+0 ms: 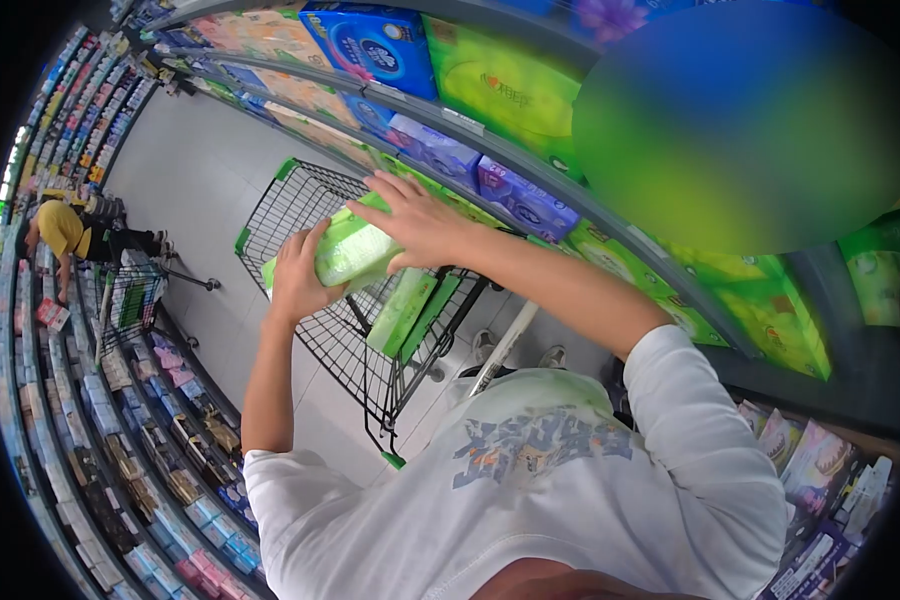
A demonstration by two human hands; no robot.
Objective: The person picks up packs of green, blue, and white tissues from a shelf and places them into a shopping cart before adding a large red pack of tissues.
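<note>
Between my two hands is a light green, plastic-wrapped tissue pack [355, 248], held over the shopping cart. My left hand [305, 275] grips its near left end, thumb on the side facing me. My right hand [420, 220] lies across the right end with fingers bent over the top. Below them the wire shopping cart [335, 345] has a dark mesh basket with green corners. Another green pack [407, 312] rests inside it, toward the handle end. The cart's handle [500, 350] runs close to my waist.
Shelves of green tissue packs [510, 85], a blue pack [375, 48] and purple packs [530, 195] line the right side. Curved shelves of small goods [120, 420] run along the left. A person in a yellow top [62, 228] bends beside another cart [135, 300].
</note>
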